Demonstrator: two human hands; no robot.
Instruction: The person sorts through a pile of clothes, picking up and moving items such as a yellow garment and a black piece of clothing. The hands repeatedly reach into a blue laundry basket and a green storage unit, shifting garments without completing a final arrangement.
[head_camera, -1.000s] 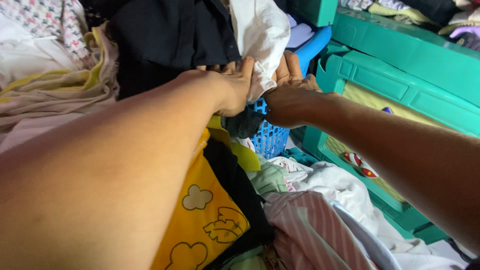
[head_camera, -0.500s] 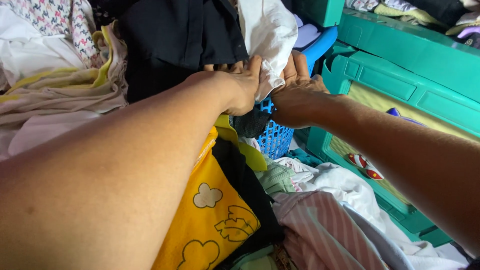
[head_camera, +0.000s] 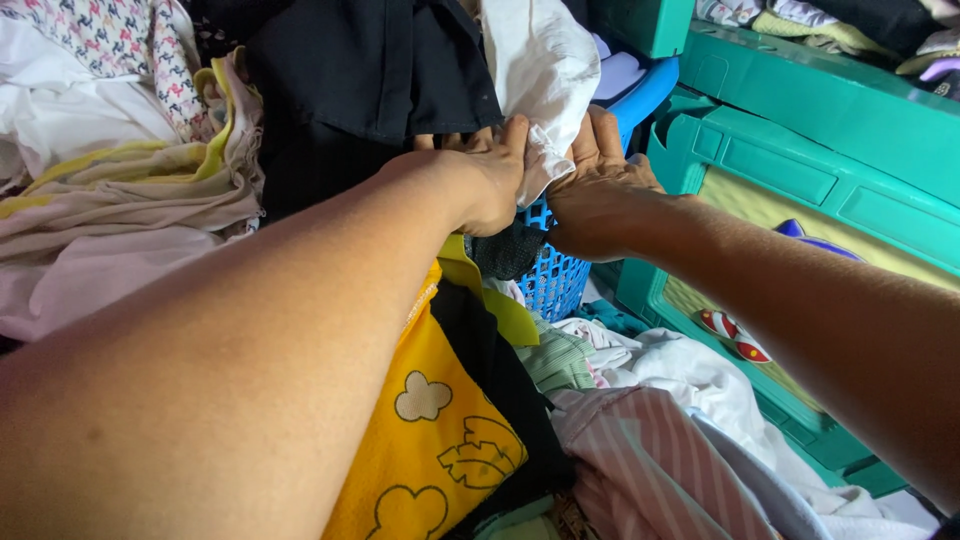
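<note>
Left hand: the left hand (head_camera: 492, 185) is pinching the lower edge of a crumpled white cotton garment (head_camera: 540, 70), thumb on top, the other fingers tucked under the cloth and mostly hidden.
Right hand: the right hand (head_camera: 598, 190) grips the same hem from the other side, fingers curled up into the fabric; the two hands nearly touch.
Where the garment is: the white garment hangs down from the top of the view, just above a blue plastic mesh laundry basket (head_camera: 555, 275), with a black folded garment (head_camera: 365, 75) touching it on the left.
Around it: a teal plastic crate (head_camera: 800, 175) stands to the right; a yellow cloth with cartoon prints (head_camera: 435, 430), a pink striped shirt (head_camera: 640, 450) and a heap of pale cream and yellow-trimmed clothes (head_camera: 130, 200) lie below and to the left.
Doing it well, as I judge: hold the hem itself rather than a bunch of cloth, so a single layer comes free.
Spacing: slide the hands apart along the edge to open the cloth flat.
Watch for: the black garment could drag along with it; lift the white one clear of the basket rim so it does not snag on the mesh.
</note>
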